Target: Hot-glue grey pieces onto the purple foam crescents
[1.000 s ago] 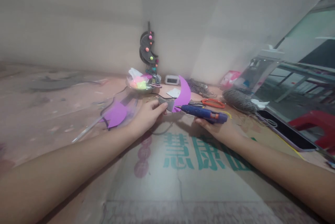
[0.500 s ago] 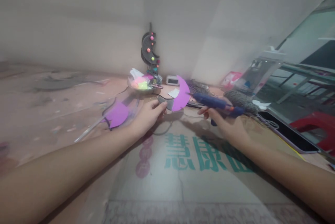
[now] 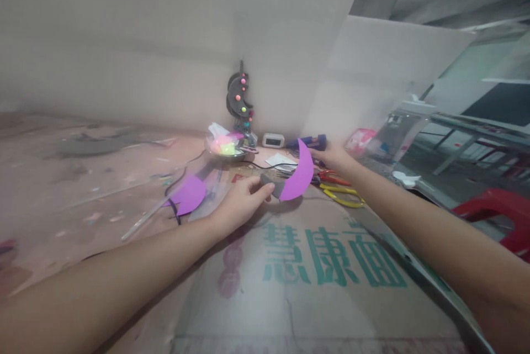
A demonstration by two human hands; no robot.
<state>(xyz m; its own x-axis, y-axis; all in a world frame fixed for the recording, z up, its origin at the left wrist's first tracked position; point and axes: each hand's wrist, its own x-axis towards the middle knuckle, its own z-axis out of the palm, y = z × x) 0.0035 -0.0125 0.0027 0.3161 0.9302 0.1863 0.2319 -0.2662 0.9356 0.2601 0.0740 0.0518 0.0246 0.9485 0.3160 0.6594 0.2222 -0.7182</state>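
Observation:
My left hand (image 3: 248, 196) pinches a small grey piece (image 3: 272, 185), which joins the lower end of a purple crescent (image 3: 301, 174) standing up over the cardboard (image 3: 290, 304). Farther back on the right, my right hand (image 3: 331, 156) is closed at the blue glue gun (image 3: 311, 141), near the wall; its fingertips are partly hidden. Yellow-handled scissors (image 3: 343, 197) and a red-handled tool (image 3: 333, 178) lie just in front of that hand. Another purple piece (image 3: 191, 195) rests left of my left hand, beside a clear stick (image 3: 144, 220).
A dark crescent ornament with coloured balls (image 3: 239, 97) stands against the wall, behind a bowl of bright bits (image 3: 226, 149). A small white device (image 3: 273, 141) sits beside it. At right are a clear container (image 3: 399, 127) and a red stool (image 3: 492, 207).
My right hand has moved back toward the wall with the glue gun, away from the purple crescent. The scissors and red-handled tool have come into view. My left hand still holds the grey piece.

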